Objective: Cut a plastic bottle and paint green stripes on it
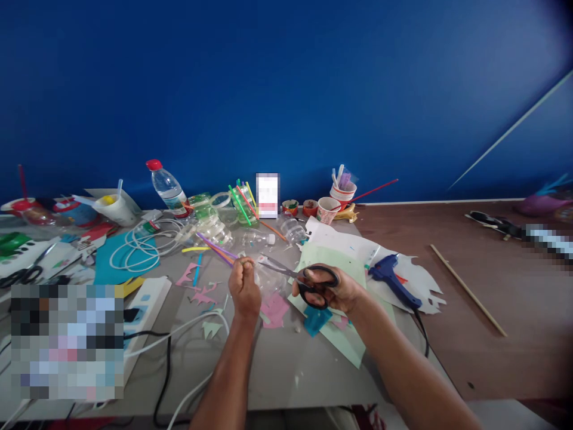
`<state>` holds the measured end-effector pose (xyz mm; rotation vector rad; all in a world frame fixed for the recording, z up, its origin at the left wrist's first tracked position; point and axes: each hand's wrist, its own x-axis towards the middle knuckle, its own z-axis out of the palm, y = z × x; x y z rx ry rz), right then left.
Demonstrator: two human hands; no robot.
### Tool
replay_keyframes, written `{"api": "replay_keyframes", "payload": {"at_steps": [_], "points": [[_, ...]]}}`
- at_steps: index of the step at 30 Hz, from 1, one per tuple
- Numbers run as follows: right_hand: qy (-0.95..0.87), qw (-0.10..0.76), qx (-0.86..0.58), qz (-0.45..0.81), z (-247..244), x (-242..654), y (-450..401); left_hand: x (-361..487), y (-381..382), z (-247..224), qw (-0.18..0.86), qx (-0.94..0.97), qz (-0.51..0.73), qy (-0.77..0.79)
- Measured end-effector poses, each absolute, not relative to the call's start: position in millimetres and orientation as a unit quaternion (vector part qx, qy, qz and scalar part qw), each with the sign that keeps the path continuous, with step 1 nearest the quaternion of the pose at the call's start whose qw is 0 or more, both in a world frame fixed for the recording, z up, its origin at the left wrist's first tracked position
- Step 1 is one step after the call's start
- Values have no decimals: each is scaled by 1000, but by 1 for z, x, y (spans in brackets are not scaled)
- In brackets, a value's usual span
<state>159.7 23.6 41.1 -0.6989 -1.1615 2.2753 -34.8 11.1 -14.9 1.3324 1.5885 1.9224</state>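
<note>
Near the middle of the grey table, my left hand (245, 286) is closed round a bundle of purple and orange straws (218, 249) that point up and to the left. My right hand (333, 288) has its fingers in the handles of black-handled scissors (319, 283). The scissors' blades are parted and point left at the left hand's fingertips. Behind and between the hands lies a clear plastic piece (271, 278). Pink paper scraps (274, 310) and a blue scrap (317, 321) lie below it on the table.
A blue glue gun (394, 280) rests on white paper at the right, beyond it a wooden stick (468, 289). Behind stand a water bottle (168, 190), a paper cup (328, 209) and a jar of straws (243, 205). A white power strip (150, 310) with cables lies left.
</note>
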Motion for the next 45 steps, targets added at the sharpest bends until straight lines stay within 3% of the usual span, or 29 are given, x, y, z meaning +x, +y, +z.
{"api": "replay_keyframes", "payload": {"at_steps": [6,12,17,25,39,45], "points": [[-429,271,-294,810,37,150,26,-24,5,-12,173,501,658,535],[-398,400,-313,764,50,176,33,-21,5,-9,168,469,686,530],[-457,270,-226,817,52,184,31,-28,11,-8,190,398,716,542],[-462,198,-216,837,42,178,30,-26,9,-6,171,414,718,533],[-396,227,-213,864,41,167,30,-31,5,-6,117,491,693,514],[-393,232,-296,839,39,159,30,-19,3,-10,150,548,650,505]]}}
